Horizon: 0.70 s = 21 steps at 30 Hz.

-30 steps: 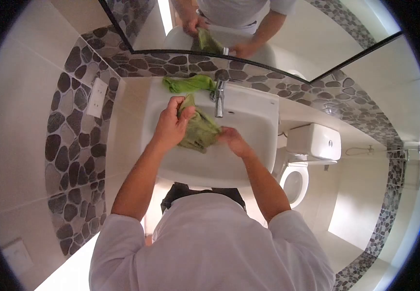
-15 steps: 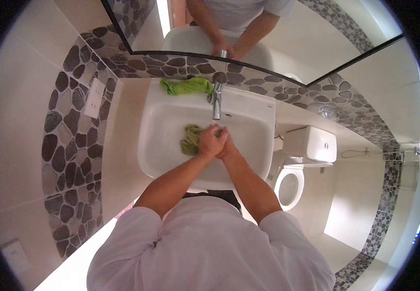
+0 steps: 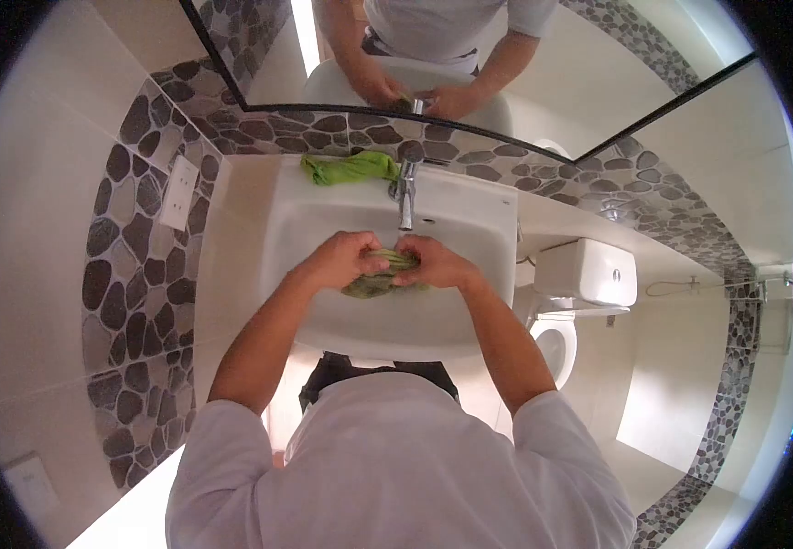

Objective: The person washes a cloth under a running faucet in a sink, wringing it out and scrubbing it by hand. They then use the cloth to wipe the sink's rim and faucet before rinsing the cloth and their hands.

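A wet-looking olive-green cloth (image 3: 373, 285) is bunched between my two hands over the basin of the white sink (image 3: 323, 340). My left hand (image 3: 346, 259) grips its left side with the fingers curled round it. On the right side my right hand (image 3: 435, 263) holds it in the same way. Just beyond my hands, the chrome faucet (image 3: 406, 197) points down toward the cloth. A brighter green cloth (image 3: 350, 168) lies crumpled on the sink's back ledge, left of the faucet, untouched.
A framed mirror (image 3: 469, 82) above the sink reflects my arms. To the right stands a white toilet (image 3: 556, 343) with its tank (image 3: 585, 273). On the pebble-patterned wall at left is a white socket plate (image 3: 179, 193).
My hands were clasped together under the faucet, with the olive cloth lying in the basin beside them. Now they have parted and both hold that cloth. The brighter cloth stays put.
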Each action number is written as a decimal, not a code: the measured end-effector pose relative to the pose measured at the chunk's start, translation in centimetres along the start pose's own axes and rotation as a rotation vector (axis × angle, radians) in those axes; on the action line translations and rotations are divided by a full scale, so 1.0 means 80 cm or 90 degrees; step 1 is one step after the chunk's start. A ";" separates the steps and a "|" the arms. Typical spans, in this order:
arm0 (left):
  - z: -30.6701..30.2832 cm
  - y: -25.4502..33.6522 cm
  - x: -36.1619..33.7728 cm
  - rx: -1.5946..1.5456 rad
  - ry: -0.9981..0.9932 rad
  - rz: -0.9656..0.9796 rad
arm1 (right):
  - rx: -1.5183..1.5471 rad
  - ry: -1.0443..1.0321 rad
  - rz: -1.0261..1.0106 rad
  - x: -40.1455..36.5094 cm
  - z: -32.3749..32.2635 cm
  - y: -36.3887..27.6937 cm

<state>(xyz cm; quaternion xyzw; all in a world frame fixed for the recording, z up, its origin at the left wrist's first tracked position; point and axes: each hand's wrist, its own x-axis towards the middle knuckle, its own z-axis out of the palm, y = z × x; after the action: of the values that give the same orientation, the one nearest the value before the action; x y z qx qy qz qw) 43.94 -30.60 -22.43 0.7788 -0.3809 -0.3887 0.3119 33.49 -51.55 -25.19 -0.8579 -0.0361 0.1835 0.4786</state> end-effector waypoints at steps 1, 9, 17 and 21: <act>-0.007 0.012 -0.009 -0.014 0.038 0.004 | -0.015 -0.007 0.010 -0.001 0.001 0.001; -0.016 0.016 -0.035 0.069 0.452 0.084 | 0.495 0.174 0.103 -0.001 0.038 0.079; 0.072 -0.084 0.042 -0.187 0.419 0.220 | 1.208 0.168 0.213 0.025 0.095 0.101; 0.143 0.008 0.063 -0.192 0.471 -0.042 | 0.909 0.107 0.037 0.063 0.163 0.180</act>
<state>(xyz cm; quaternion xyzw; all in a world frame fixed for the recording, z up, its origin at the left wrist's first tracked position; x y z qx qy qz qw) 36.12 -37.30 -29.54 0.8236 -0.1566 -0.1435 0.5259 31.95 -47.60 -44.82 -0.3474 0.1522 0.1086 0.9189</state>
